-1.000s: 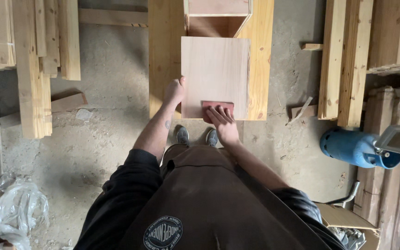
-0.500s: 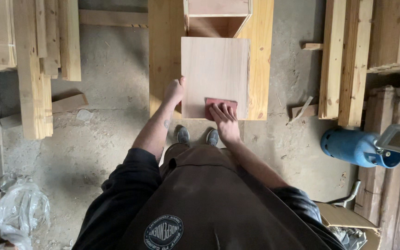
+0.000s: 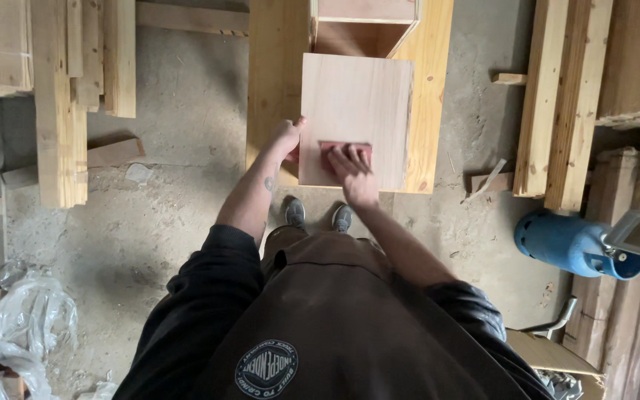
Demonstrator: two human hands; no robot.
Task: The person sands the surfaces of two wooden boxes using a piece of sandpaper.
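Square wooden board (image 3: 357,111) lying flat on the yellowish desk (image 3: 272,89), just in front of an open wooden box (image 3: 364,30). Left hand (image 3: 284,141) closed on the board's left edge. Right hand (image 3: 353,172) spread flat, fingers pressing a reddish sanding pad (image 3: 342,148) onto the board's near part. Blue gas cylinder (image 3: 564,243) well right of the board, on the floor.

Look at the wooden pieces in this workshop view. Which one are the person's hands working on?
The pale square panel on the central bench: the left hand grips its left edge, the right hand presses a reddish sanding sheet on it. The other timber lies untouched.
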